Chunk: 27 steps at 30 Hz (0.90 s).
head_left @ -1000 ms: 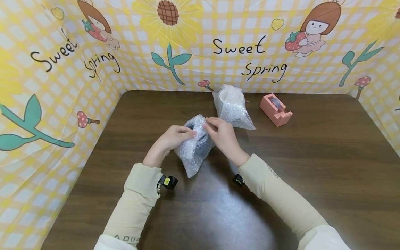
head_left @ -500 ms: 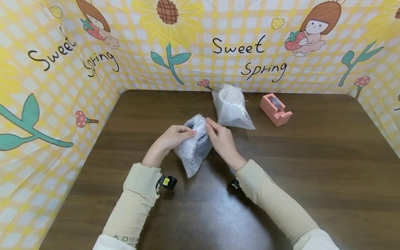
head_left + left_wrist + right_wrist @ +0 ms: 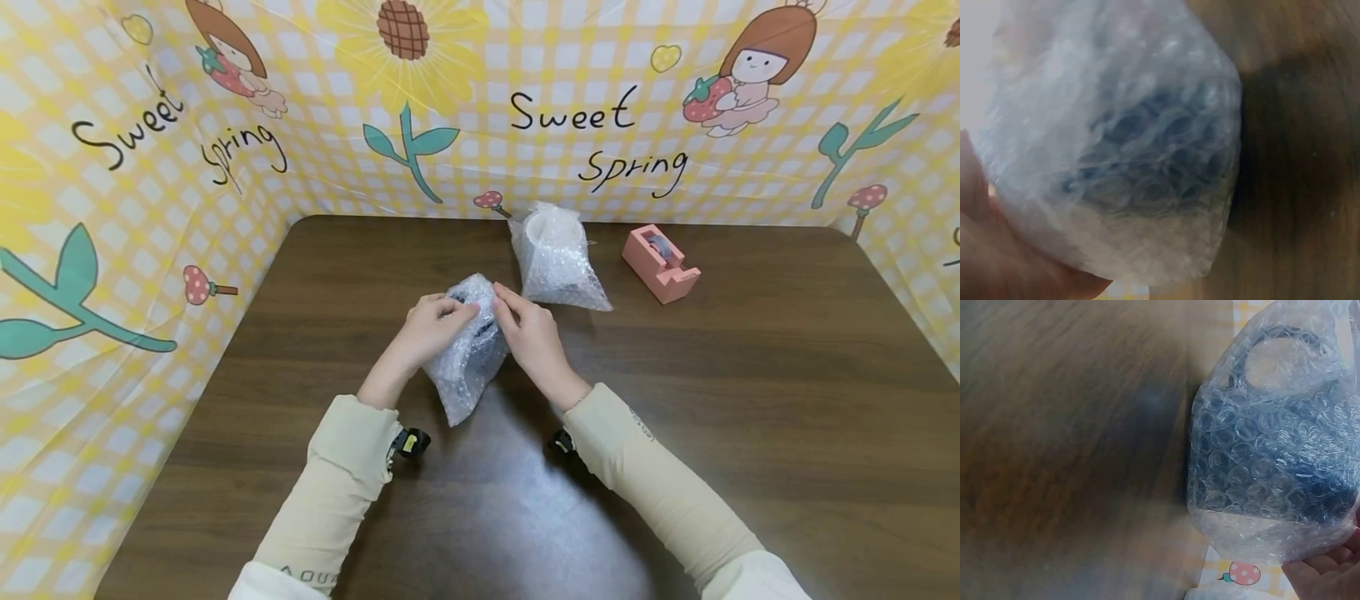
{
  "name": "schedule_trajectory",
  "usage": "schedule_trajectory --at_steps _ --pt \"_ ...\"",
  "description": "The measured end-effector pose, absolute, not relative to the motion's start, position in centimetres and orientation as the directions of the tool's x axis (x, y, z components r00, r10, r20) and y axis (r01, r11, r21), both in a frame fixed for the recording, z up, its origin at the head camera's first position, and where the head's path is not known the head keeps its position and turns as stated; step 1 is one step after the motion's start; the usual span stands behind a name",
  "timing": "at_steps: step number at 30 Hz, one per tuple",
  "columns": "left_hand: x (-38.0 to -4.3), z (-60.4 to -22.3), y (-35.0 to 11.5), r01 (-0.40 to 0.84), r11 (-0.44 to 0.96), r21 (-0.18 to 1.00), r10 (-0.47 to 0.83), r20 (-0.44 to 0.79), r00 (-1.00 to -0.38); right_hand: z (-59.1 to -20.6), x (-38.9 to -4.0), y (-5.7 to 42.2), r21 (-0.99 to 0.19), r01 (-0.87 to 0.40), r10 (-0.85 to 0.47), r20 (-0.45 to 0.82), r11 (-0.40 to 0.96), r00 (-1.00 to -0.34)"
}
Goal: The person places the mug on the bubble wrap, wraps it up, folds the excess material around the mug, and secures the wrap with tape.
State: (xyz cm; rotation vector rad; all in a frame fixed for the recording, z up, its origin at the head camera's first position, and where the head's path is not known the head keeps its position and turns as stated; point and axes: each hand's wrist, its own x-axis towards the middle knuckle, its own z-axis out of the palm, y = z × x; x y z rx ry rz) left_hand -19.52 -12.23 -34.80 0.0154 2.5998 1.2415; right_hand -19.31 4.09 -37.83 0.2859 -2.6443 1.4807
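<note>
In the head view, a bubble-wrap bag stands on the table between both hands. Through the plastic, the right wrist view shows a dark blue mug with a ring-shaped handle. My left hand pinches the bag's upper left side, thumb on top. At the upper right edge my right hand pinches the plastic between thumb and fingers. The left wrist view shows the bag close up and blurred, with part of the left hand beside it. Some fingertips are hidden behind the bag.
Behind the hands, a second bubble-wrapped bundle with a pale cup-like thing inside stands near the back edge. A pink tape dispenser is to its right. A yellow checked cloth hangs behind the brown wooden table.
My left hand has shifted slightly up and to the right along the bag. The right hand moved a little left and down early on, then stayed. The bag is almost where it was.
</note>
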Motion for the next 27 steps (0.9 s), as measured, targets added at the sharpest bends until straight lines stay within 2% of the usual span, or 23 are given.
schedule_trajectory --at_steps 5,9,18,24,27 --pt "-20.0 -35.0 -11.2 -0.018 0.717 0.697 0.091 -0.119 -0.989 -37.9 -19.4 4.1 -0.818 -0.225 -0.113 0.195 0.529 -0.974" --pt "-20.1 -35.0 -10.9 0.014 0.680 0.733 0.093 -0.067 -0.993 -37.8 -19.4 4.1 -0.806 -0.233 -0.129 0.193 0.544 -0.973" --pt "-20.1 -34.7 -10.3 -0.104 0.612 0.784 -0.011 -0.124 -0.992 -37.5 -19.4 4.1 -0.802 -0.237 -0.140 0.191 0.548 -0.972" --pt "-20.4 -35.0 -10.9 -0.004 0.623 0.782 0.094 -0.080 -0.992 -37.4 -19.3 4.1 -0.804 -0.225 -0.141 0.177 0.551 -0.974" --pt "-20.3 -34.9 -11.6 0.022 0.641 0.768 0.152 -0.099 -0.983 -37.4 -19.3 4.1 -0.807 -0.219 -0.142 0.169 0.549 -0.975"
